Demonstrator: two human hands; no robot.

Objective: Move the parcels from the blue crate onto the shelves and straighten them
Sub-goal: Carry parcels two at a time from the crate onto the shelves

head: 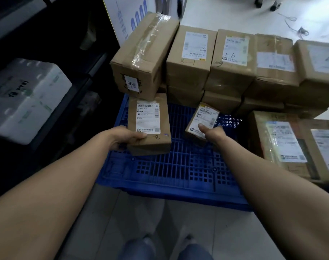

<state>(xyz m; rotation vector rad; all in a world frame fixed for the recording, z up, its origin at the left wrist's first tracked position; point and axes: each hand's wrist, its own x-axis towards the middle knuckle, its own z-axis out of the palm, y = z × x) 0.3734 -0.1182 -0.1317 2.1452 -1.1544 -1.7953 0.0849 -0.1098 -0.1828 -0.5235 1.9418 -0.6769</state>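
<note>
Head view: flat box [150, 126] is gripped at its near edge by left hand [129, 136], thumb on top. Small box [202, 120] is gripped, tilted, by right hand [211, 132]. Both are low in the crate [178, 166], probably for one shelving trip. Brown cardboard, white labels kept upward.

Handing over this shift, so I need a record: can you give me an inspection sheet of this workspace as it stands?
Surface: blue crate on a tiled floor, its slatted bottom partly bare.
Job's things: flat parcel and small parcel, both held; stacked boxes at the crate's far end; labelled parcels at its right.
Clutter: white wrapped packs on the dark shelf, left.
Hands: left hand grips the flat parcel; right hand grips the small parcel, thumb on its label.
Cables: one loose cable beyond the boxes.
Surroundings: castors at the top edge.
</note>
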